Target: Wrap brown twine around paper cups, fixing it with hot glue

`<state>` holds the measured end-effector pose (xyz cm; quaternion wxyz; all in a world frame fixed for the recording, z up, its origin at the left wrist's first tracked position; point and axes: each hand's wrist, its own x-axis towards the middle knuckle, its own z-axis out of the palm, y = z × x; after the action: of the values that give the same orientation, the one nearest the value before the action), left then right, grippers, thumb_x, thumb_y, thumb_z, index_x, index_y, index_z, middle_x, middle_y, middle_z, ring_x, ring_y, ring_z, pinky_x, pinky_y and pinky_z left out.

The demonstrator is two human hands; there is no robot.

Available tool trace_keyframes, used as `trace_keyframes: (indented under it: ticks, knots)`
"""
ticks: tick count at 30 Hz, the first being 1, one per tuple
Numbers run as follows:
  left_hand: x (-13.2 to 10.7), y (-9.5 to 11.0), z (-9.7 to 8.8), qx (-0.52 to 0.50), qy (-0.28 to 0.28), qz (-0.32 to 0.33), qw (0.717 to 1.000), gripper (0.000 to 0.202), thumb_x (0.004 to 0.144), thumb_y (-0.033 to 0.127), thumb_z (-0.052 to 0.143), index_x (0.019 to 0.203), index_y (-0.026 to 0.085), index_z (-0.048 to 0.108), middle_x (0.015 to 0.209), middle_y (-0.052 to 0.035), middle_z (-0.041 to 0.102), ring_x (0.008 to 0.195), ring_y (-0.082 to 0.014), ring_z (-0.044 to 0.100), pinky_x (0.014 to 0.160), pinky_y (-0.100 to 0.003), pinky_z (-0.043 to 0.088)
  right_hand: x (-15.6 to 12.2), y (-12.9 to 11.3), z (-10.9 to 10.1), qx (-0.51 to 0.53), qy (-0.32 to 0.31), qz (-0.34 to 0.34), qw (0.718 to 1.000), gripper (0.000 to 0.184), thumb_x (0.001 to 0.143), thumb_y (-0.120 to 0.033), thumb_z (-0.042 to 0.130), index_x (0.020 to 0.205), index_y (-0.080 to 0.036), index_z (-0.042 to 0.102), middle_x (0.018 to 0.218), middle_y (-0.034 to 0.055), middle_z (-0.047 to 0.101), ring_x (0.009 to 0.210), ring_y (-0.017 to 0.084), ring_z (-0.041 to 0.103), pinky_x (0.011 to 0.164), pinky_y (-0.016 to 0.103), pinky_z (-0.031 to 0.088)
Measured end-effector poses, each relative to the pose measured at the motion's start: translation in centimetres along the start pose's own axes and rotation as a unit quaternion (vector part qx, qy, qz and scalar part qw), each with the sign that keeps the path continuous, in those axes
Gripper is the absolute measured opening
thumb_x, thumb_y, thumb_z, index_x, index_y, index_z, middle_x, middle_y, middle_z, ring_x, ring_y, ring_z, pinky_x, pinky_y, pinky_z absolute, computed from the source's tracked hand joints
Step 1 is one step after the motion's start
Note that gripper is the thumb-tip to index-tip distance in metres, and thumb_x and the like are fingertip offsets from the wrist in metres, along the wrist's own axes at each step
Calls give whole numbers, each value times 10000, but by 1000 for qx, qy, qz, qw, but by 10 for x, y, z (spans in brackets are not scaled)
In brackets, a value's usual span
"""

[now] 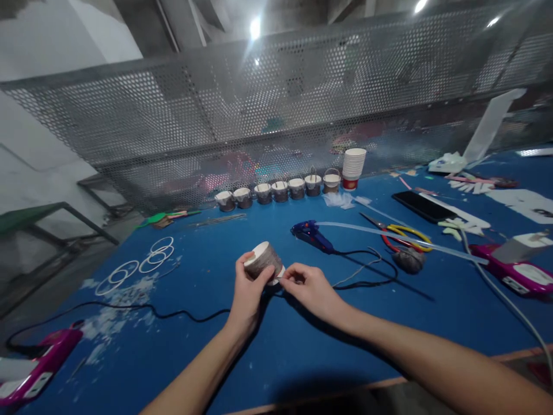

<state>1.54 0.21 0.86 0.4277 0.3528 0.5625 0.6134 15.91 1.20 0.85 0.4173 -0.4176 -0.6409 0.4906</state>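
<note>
The left hand point(248, 288) is curling around a small white paper cup wrapped in fuzzy grey yarn point(264, 262), with its thumb pressing on the near side and its fingers reaching to the rim. The cup is leaning, its open end facing up and to the left, and it is sitting between the two hands just above the blue surface point(259, 357); whether it is touching there is hard to tell. The right hand point(309, 288) is bringing its thumb and fingertips together in a tight pinch at the cup's lower edge, where a white band is showing bare. Whether a strand is lying between those fingertips is too small to tell.

The step in hand is seemingly one of fixing or tidying the yarn wrap near the base. The next move is probably calling for a steady left grip and a fine pinch, without crushing the paper wall.

A ball of dark grey yarn point(408, 260) is lying to the right, near scissors with red and yellow handles point(406, 237). A blue glue gun point(315, 236) is resting beyond the right hand, and seven grey-wrapped cups point(280, 192) are standing in a row at the back.
</note>
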Motion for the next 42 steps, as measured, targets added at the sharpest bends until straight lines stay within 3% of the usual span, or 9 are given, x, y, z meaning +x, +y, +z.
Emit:
trace_keyframes:
  ticks: [6,22,33,42]
  knots:
    - [-3,4,3,6,-11,-27,1000,604,569,330,819,1067,232,493,954,-6,622,841,-163,614,742,-276,490,4,5,-3,-34,39,-31,998,101,774,-230,597,690,-182,627,646,-20,588,634,134,523,613,246,389]
    - [-4,8,3,-47,-37,-61,996,611,538,289,849,1044,221,513,917,12,631,759,-134,604,612,-227,467,6,10,-6,-49,52,-23,997,83,767,-226,603,712,-175,641,652,-15,607,616,131,536,600,241,409]
    - [-3,6,1,-56,-53,-52,996,582,555,293,832,1058,234,546,974,-5,624,811,-156,600,657,-255,487,5,8,-8,-27,53,-13,998,76,753,-225,596,711,-172,631,656,-20,588,610,124,511,591,240,391]
    - [-3,6,0,-59,-58,-68,994,681,557,272,811,1174,250,522,1053,-34,629,883,-191,619,734,-287,488,4,5,-11,-37,55,-13,998,108,759,-263,600,698,-176,618,640,-23,591,598,121,516,586,241,399]
